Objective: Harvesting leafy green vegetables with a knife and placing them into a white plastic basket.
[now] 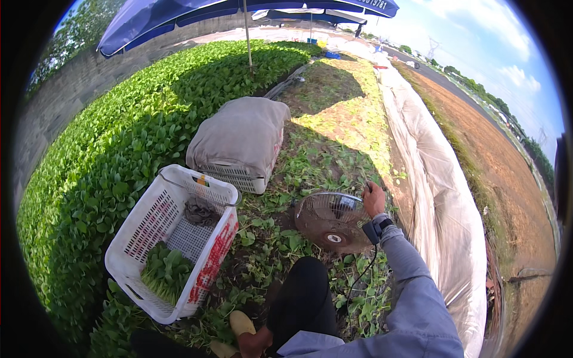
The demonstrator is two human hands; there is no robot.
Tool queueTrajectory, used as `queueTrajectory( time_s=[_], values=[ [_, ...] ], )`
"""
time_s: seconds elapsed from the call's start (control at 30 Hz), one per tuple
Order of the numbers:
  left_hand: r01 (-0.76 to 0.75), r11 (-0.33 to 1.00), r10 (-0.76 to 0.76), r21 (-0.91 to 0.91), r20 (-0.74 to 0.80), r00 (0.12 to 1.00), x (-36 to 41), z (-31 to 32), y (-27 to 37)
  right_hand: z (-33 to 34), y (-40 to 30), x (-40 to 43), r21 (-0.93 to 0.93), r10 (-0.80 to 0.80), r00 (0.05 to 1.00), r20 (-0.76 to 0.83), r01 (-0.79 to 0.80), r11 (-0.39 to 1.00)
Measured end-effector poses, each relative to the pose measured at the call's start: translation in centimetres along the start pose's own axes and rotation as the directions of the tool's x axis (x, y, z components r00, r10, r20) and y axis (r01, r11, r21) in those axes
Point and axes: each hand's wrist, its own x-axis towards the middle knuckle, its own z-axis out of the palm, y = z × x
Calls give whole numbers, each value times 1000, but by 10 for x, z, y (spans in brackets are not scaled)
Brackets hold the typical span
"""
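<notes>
My right hand (374,200) is closed around a small dark handle (369,187) at the upper right rim of an electric fan (333,222). Whether that handle belongs to the fan cannot be made out. The fan has a round wire guard and stands low among the leaves. My left hand is out of view. Left of my knees is a white plastic crate (226,210) with red marks on its side. A bunch of leafy greens (168,270) lies in its near end, and a crumpled dark cloth (201,211) at its far end.
Behind the crate stands another crate (233,179) draped with a grey cloth (239,129). Dense leafy greens (147,147) grow along the left. A long white fabric sheet (443,215) lies bunched on the right. A blue umbrella (201,15) stands on a pole (248,40) ahead.
</notes>
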Motion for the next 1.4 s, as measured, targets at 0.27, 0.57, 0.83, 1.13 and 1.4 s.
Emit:
queueTrajectory(
  time_s=[0.27,0.57,0.83,1.13,1.4],
  values=[
    [-84,996,84,8,13,996,-28,-7,-31,-30,-37,-20,421,-9,978,207,-81,903],
    [-54,999,54,-4,1,999,-47,-12,-55,-83,-102,-69,522,54,949,310,-217,825],
    [-22,1000,21,-13,-24,999,-57,-10,-66,-89,-32,-33,463,241,833,498,-490,738],
    [-12,999,10,-31,-84,996,-68,0,-70,-58,8,-3,255,207,853,479,-361,897],
    [-13,998,2,-54,-209,978,-100,-3,-102,-87,-43,2,317,173,911,374,-301,899]
  ],
)
